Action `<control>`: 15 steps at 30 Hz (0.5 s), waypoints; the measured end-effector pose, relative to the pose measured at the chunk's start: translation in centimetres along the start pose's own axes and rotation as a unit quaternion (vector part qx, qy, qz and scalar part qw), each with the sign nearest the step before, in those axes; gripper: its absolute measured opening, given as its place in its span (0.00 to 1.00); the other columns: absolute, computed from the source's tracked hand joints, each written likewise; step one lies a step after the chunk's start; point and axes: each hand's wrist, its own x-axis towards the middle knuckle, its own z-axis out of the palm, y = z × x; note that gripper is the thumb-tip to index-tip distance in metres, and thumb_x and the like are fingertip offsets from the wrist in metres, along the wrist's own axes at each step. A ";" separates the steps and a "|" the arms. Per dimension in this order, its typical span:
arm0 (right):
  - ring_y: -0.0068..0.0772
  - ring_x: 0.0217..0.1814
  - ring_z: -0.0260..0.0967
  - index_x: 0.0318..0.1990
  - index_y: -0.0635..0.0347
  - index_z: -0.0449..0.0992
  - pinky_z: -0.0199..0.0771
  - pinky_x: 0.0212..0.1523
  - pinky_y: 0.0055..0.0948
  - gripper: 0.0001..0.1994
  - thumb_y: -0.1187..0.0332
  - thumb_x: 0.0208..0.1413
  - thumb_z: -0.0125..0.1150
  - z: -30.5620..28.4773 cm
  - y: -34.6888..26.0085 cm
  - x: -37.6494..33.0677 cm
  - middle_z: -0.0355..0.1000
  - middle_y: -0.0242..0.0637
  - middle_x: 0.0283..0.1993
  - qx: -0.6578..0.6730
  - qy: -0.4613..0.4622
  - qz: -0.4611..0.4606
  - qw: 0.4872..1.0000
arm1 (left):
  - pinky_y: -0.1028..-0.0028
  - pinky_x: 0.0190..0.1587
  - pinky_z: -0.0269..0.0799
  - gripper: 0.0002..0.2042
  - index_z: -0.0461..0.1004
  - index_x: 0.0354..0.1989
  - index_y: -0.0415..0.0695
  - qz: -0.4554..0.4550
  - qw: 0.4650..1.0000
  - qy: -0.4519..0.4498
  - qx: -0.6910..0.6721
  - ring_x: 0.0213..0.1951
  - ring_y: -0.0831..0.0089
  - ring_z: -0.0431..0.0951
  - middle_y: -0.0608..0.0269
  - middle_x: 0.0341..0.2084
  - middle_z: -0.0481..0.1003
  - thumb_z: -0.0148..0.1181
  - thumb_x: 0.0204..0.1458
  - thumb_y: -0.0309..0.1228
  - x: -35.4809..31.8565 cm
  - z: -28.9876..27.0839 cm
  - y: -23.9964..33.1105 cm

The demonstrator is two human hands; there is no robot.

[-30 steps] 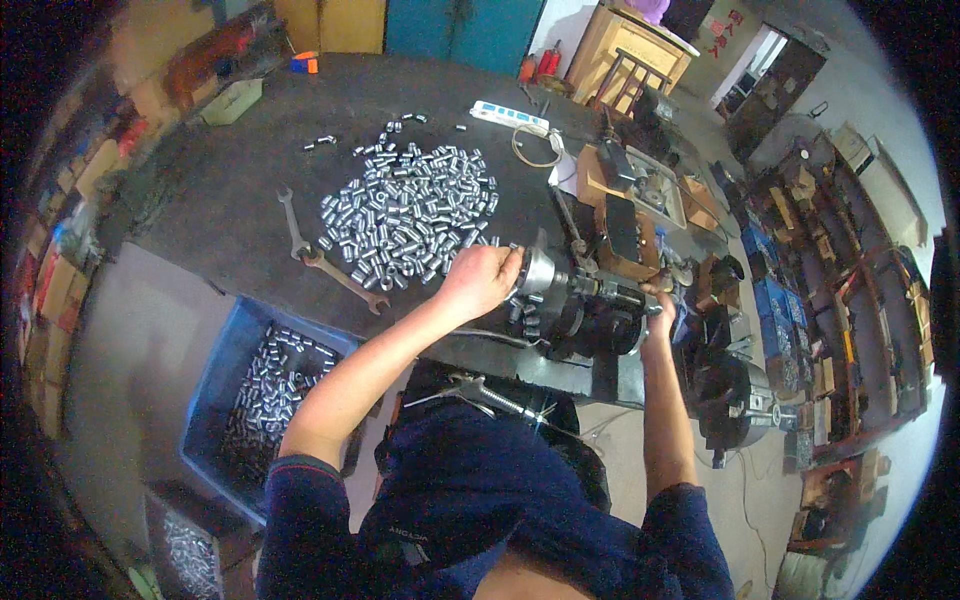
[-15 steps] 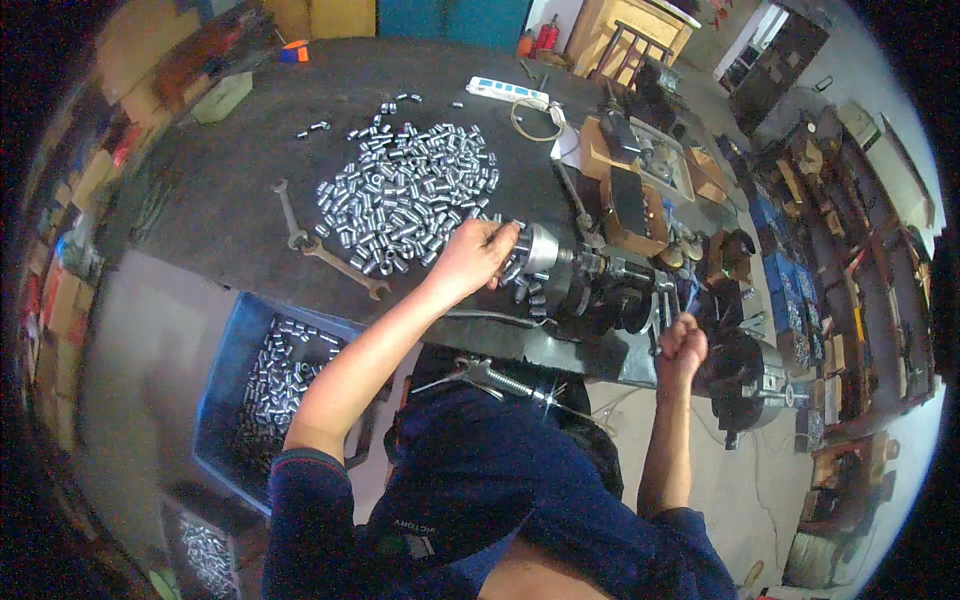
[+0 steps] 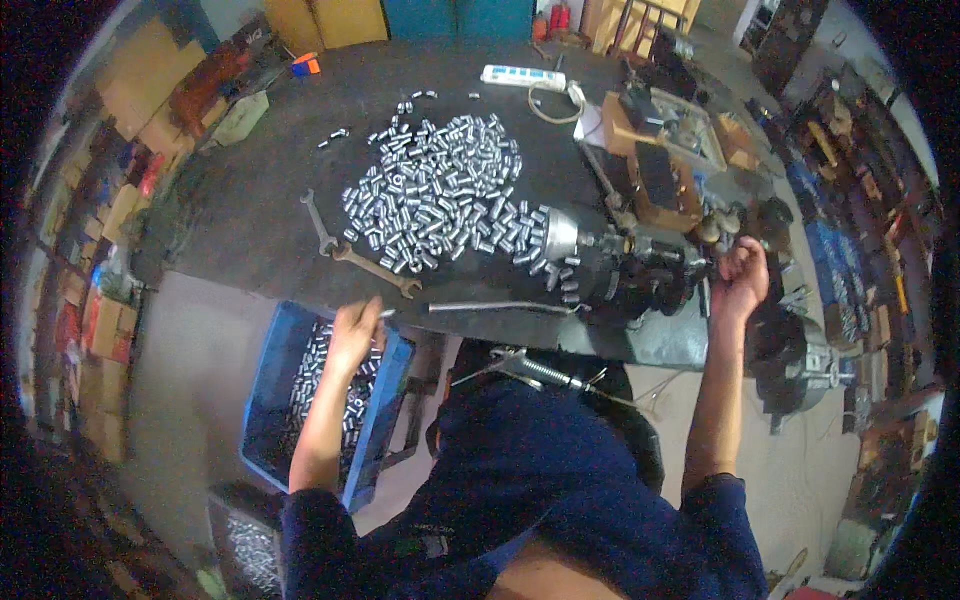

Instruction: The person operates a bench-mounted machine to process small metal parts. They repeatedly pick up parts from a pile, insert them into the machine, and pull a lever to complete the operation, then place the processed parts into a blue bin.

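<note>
Above the near edge of a blue plastic crate [image 3: 262, 385], my left hand [image 3: 355, 330] is closed, with a small shiny metal sleeve [image 3: 388, 313] at its fingertips. The crate holds many similar sleeves. At the right end of a dark bench machine [image 3: 640, 270], my right hand [image 3: 742, 280] is raised and curled; whatever it grips is hidden by the fingers. The machine's silver cone-shaped head [image 3: 562, 232] points left, toward a large pile of metal sleeves [image 3: 440, 190] on the dark bench. A few sleeves lie right under the head.
Two open-end wrenches [image 3: 320, 228] lie left of the pile. A metal rod [image 3: 495, 306] runs along the bench's front edge. Behind are a white power strip [image 3: 522, 76] and a cardboard box [image 3: 668, 200]. A spring-bodied tool [image 3: 540, 370] hangs below the bench edge.
My left hand has moved from the machine's head down and left to the crate. My right hand has risen and shifted right. The whole view has turned slightly.
</note>
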 end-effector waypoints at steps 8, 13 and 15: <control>0.14 0.12 0.43 0.27 0.62 0.66 0.42 0.10 0.15 0.10 0.66 0.53 0.40 -5.7 0.2 -5.8 0.50 0.24 0.15 -0.045 -0.021 0.103 0.993 | 0.65 0.27 0.68 0.07 0.71 0.22 0.39 0.082 0.893 0.057 0.438 0.25 0.55 0.73 0.50 0.19 0.71 0.51 0.44 0.30 -3.1 -4.4 -7.5; 0.13 0.12 0.43 0.29 0.58 0.67 0.43 0.12 0.15 0.06 0.67 0.51 0.45 -8.0 6.2 -4.1 0.48 0.20 0.13 -0.057 0.061 0.184 0.979 | 0.65 0.31 0.67 0.07 0.71 0.28 0.42 0.270 0.921 0.031 0.278 0.30 0.56 0.72 0.53 0.26 0.72 0.51 0.42 0.30 1.9 3.3 3.3; 0.11 0.13 0.46 0.28 0.56 0.69 0.45 0.13 0.13 0.10 0.62 0.53 0.45 -8.3 6.8 -3.0 0.56 0.18 0.16 -0.109 0.044 0.173 0.978 | 0.62 0.32 0.67 0.09 0.71 0.32 0.44 0.301 0.902 -0.011 0.308 0.30 0.56 0.72 0.52 0.26 0.72 0.51 0.41 0.32 5.3 6.6 4.7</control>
